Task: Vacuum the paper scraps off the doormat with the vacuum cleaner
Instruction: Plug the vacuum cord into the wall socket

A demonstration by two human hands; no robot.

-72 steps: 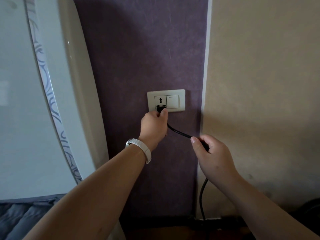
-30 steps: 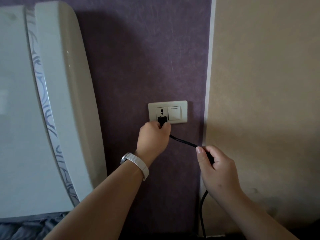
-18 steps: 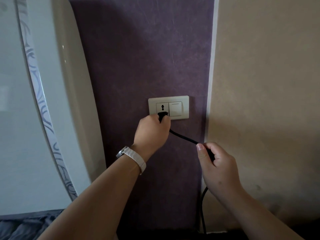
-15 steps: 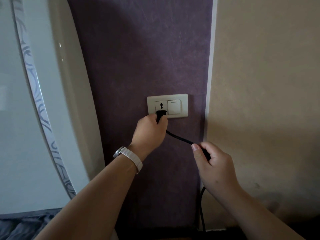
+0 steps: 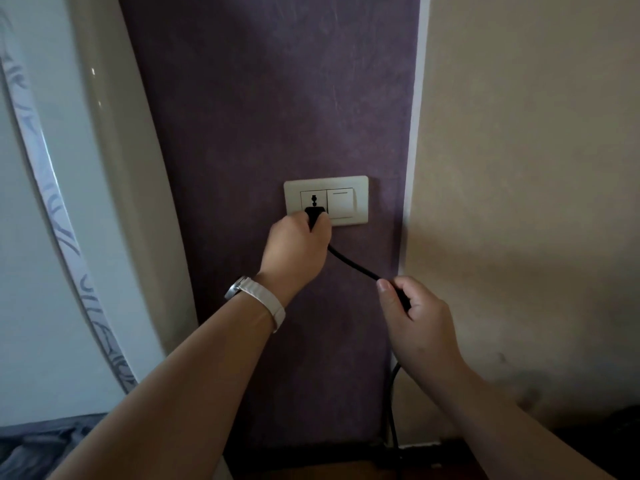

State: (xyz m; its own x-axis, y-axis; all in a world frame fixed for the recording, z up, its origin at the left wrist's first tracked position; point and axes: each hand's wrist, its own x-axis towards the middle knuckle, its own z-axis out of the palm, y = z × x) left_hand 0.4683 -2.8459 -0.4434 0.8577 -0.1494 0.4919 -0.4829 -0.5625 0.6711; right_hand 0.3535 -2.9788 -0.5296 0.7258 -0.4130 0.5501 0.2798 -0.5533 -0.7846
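At the centre of the frame the left hand (image 5: 294,249) pinches a small black plug (image 5: 313,216) against the cream wall socket (image 5: 325,200) on the purple wall (image 5: 277,98). Its thin, glossy black cord (image 5: 349,263) slants down-right into the right hand (image 5: 415,320), clenched around it, then drops toward the floor at lower right.

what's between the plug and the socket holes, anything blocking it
Nothing visible blocks it. The left hand holds the black plug right at the socket on the wall plate; the right hand holds the cord lower down.
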